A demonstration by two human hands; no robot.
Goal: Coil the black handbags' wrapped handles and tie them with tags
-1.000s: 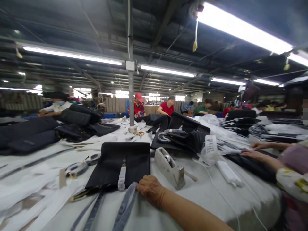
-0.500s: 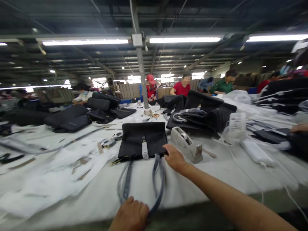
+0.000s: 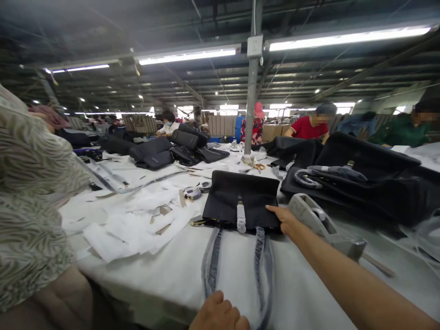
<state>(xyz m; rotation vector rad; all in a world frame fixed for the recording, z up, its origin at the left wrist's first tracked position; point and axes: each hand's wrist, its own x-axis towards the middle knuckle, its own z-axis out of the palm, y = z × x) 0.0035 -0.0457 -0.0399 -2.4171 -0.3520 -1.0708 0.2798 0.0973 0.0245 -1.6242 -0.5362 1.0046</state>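
Note:
A black handbag [image 3: 225,201] lies on the white-covered table in front of me, its wrapped centre tab [image 3: 241,217] facing up. Two long handles [image 3: 212,263] in clear plastic wrap stretch from it towards the table's near edge. My left hand [image 3: 220,314] is closed around the near end of the handles, its grip partly hidden by the knuckles. At the bag's right side, my right hand [image 3: 283,219] holds the edge, with one finger lying on top and the others curled out of sight. A grey tape dispenser [image 3: 307,213] stands just right of that hand.
More black bags [image 3: 343,156] are piled at right and others [image 3: 154,151] at the back left. White sheets and scraps [image 3: 134,229] litter the left side. A metal post [image 3: 252,91] rises behind the bag. A person in a leaf-patterned top [image 3: 30,197] stands close at left; co-workers are across the table.
My view has turned left, so the bag and hands sit farther right in the picture. The person in the patterned top has come into view. Both hands stay on the bag and handles.

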